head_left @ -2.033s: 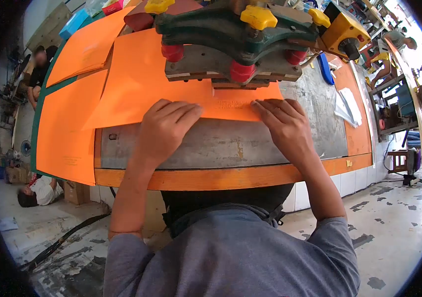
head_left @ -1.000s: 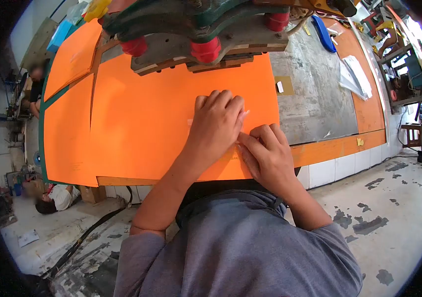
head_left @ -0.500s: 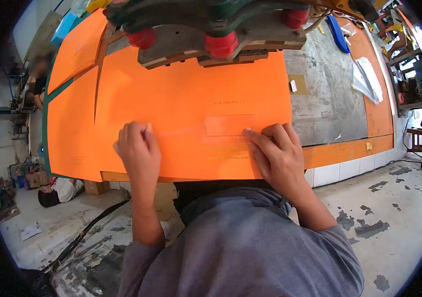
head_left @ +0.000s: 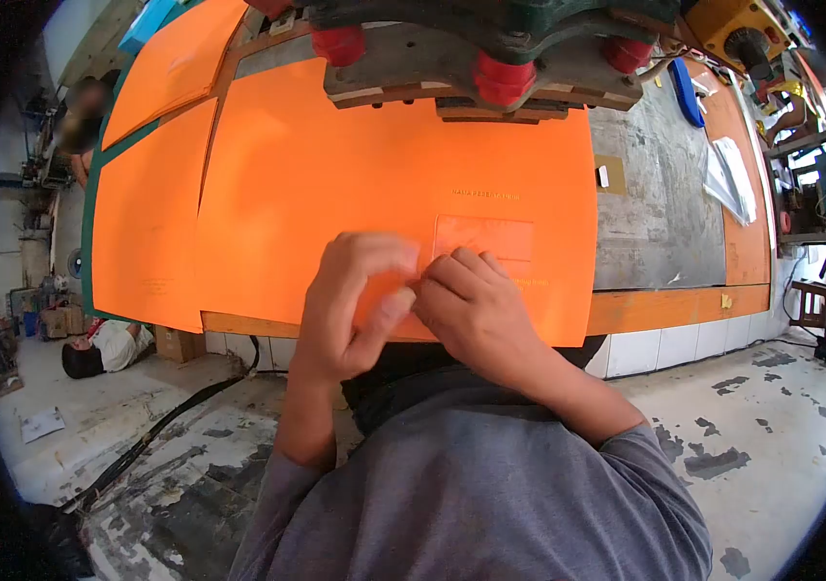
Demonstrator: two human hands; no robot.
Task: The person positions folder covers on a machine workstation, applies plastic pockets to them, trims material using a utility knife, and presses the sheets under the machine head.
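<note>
A large orange sheet (head_left: 335, 174) lies flat under the dark press head (head_left: 490, 58). Small raised lettering (head_left: 485, 196) shows on it, and below that sits a clear rectangular film (head_left: 483, 238). Over the sheet's lower part, left of the film, my left hand (head_left: 355, 300) is blurred, its thumb and fingers apart, with nothing visible between them. My right hand (head_left: 471, 300) is closed at the film's lower left corner, its fingertips close to my left hand; what it pinches, if anything, is too small to name.
More orange sheets (head_left: 147, 213) lie at the left on a green board. To the right are a grey metal plate (head_left: 660, 223), a blue tool (head_left: 687, 94) and clear plastic sleeves (head_left: 730, 184). Two people are in the left background, one of them low near the floor.
My left hand has moved right and its fingers have opened. My right hand has moved left, off the film's right side. The view has shifted, and the sheet appears further right.
</note>
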